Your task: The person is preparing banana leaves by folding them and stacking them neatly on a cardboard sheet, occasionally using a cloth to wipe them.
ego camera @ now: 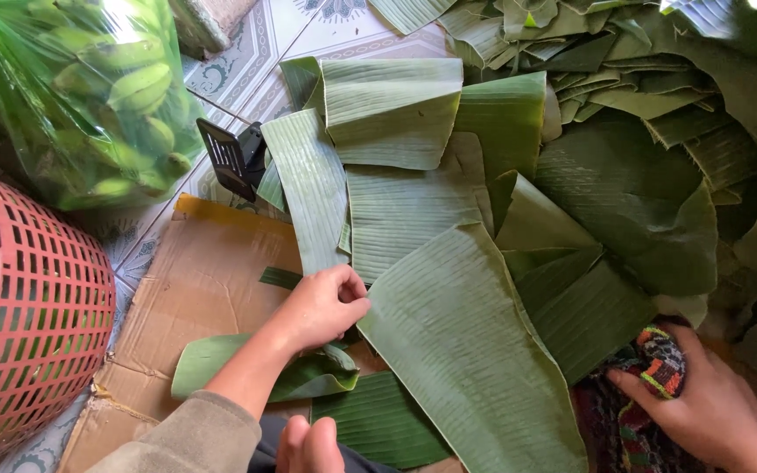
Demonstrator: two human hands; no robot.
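Flattened cardboard (194, 289) underlies the work: left hand (321, 307) pinches a banana leaf (466, 350) edge; right hand (711, 407), beyond the leaf, clutches a patterned cloth (659, 368).

Single head cam, looks steeply down, close on banana leaves (449, 263) w/ both hands at bottom edge.

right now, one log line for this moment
left hand: pinching leaf edge | right hand: gripping cloth | cardboard underneath
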